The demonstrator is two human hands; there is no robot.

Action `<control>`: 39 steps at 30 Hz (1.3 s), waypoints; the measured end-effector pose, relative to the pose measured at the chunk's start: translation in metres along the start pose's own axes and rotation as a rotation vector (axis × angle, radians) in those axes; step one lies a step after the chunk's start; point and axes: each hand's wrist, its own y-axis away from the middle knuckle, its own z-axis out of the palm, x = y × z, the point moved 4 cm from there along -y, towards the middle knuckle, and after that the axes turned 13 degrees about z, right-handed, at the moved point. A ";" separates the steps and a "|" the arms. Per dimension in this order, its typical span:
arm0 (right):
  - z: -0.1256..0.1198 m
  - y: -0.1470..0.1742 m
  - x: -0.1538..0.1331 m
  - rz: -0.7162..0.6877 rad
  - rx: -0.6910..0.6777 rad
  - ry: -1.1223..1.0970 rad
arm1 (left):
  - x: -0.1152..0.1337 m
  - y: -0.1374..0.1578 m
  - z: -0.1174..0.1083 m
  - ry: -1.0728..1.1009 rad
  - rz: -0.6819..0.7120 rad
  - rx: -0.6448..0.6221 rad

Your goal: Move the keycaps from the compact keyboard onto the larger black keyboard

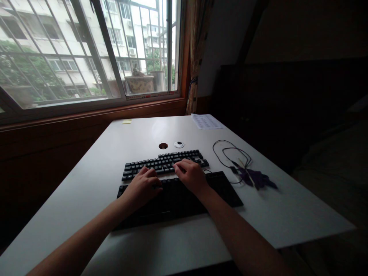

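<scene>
A black keyboard base (184, 203) lies at the near middle of the white desk. Behind it, loose black keycaps (143, 166) are laid out in rows. My left hand (143, 186) is over the left part of the base, its fingers curled downward and closed; whatever is under the fingertips is hidden. My right hand (191, 174) reaches across the base to the keycap rows. Its thumb and forefinger are pinched together at a keycap in the nearer rows.
On the right are a looped black cable (230, 147) and a dark purple cloth-like item (258, 178) with a thin stick across it. A round desk hole (163, 146), a white round cover (178, 144), printed paper (208, 122) and a yellow note (127, 121) are farther back. A barred window stands beyond.
</scene>
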 end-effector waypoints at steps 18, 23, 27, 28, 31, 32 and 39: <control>0.021 0.013 -0.016 -0.334 -0.388 -0.059 | 0.005 0.019 0.011 -0.041 -0.028 0.113; 0.024 0.014 -0.015 -0.364 -0.398 -0.057 | 0.007 0.021 0.012 -0.044 -0.009 0.128; 0.029 0.014 -0.012 -0.387 -0.420 -0.061 | 0.007 0.021 0.011 -0.038 0.004 0.151; 0.030 0.015 -0.011 -0.387 -0.421 -0.057 | 0.007 0.021 0.011 -0.037 0.007 0.155; 0.030 0.015 -0.011 -0.382 -0.411 -0.049 | 0.007 0.021 0.010 -0.031 0.009 0.166; 0.030 0.015 -0.012 -0.379 -0.406 -0.047 | 0.007 0.021 0.010 -0.027 0.007 0.167; 0.028 0.016 -0.013 -0.351 -0.401 -0.028 | 0.006 0.024 0.008 -0.001 -0.014 0.182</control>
